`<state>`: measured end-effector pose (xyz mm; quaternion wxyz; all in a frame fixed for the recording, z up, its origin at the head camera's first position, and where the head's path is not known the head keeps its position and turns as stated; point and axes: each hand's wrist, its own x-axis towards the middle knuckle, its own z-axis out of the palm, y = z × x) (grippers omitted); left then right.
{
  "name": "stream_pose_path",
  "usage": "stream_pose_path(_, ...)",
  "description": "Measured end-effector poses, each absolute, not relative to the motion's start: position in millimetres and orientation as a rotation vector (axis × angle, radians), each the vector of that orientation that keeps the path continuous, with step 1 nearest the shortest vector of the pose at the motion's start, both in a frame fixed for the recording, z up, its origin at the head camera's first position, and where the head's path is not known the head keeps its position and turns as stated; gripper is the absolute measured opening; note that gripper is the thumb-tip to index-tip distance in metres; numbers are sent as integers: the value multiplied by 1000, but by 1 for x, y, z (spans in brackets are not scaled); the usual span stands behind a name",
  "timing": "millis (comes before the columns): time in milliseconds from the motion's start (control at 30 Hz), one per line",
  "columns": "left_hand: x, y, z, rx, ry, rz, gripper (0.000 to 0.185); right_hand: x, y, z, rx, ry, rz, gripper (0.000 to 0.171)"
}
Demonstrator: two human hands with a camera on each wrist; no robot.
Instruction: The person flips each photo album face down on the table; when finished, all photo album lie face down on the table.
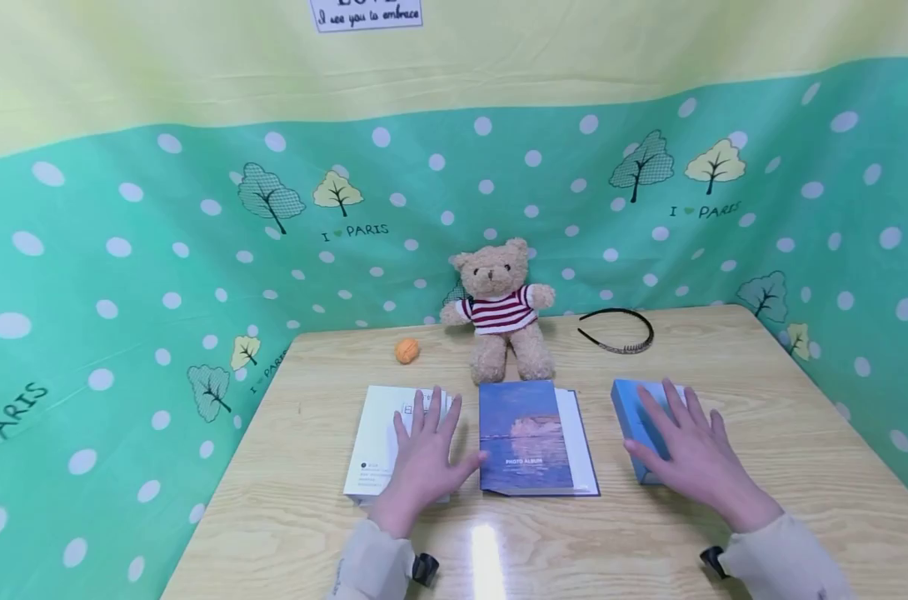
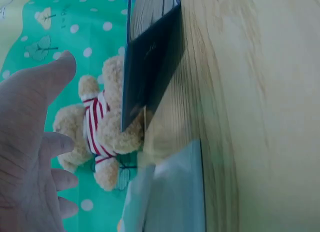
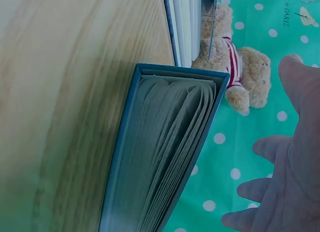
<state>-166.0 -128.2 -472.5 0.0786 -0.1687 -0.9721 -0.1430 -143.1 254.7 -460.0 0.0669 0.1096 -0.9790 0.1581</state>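
Note:
Three books lie in a row on the wooden table (image 1: 769,400): a white book (image 1: 375,437), a dark blue photo album (image 1: 529,437) and a light blue album (image 1: 632,412). My left hand (image 1: 426,446) is spread flat over the white book (image 2: 170,192), fingers straight; the left wrist view shows a gap between palm (image 2: 30,142) and cover. My right hand (image 1: 686,446) is spread over the light blue album (image 3: 165,152), and the right wrist view shows it (image 3: 285,157) held a little above the cover. Neither hand grips anything.
A teddy bear (image 1: 502,308) in a red-striped shirt sits behind the middle album. An orange ball (image 1: 406,350) lies to its left and a black headband (image 1: 617,329) to its right. Green dotted cloth (image 1: 162,275) walls the table on three sides.

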Motion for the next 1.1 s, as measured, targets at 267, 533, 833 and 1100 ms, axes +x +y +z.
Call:
stream_pose_path(267,-168,-115,-466,-592,-2899,-392,91,-139,260,-462,315,-2958,494,85)
stream_pose_path(533,-171,-104,-464,-648,-2893,-405,90,-137,265,-463,308,-2973,528,84)
stream_pose_path(833,-174,-91,-461,-708,-2877,-422,89,-134,271,-466,316,-2962,543,84)
stream_pose_path(1100,-174,-83,-460,-760,-2887,-406,89,-131,274,-467,305,-2961,565,83)
